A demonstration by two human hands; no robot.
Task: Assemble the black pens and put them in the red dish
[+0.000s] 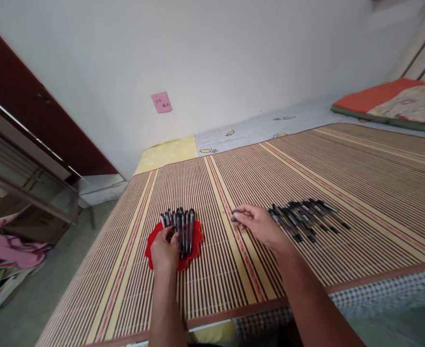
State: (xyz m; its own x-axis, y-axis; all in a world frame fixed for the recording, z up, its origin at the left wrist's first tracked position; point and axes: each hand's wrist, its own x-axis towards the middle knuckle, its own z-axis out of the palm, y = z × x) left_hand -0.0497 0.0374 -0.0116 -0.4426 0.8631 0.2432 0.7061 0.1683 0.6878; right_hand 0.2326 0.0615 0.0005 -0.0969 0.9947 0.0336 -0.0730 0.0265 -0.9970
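A row of dark pens (180, 226) is laid side by side on a red dish (194, 241) with a wavy rim, which rests on a striped bamboo mat (360, 183). The left hand (165, 250) is placed over the near edge of the dish, its fingers curled down onto the lower ends of the pens; whether any pen is actually clamped cannot be told. The right hand (257, 224) is held just above the mat, to the right of the dish, and a single dark pen (234, 214) is pinched between its fingertips, with only the pen's end seen past them. Just beside that hand, further right, a loose pile of pens (308, 219) is spread on the mat, touching one another and pointing in roughly the same slanted direction. The pile and the dish are kept well apart, with the right hand between them. An orange cushion (375, 99) is seen at the far right corner, and a pink note (161, 102) is stuck on the white wall.
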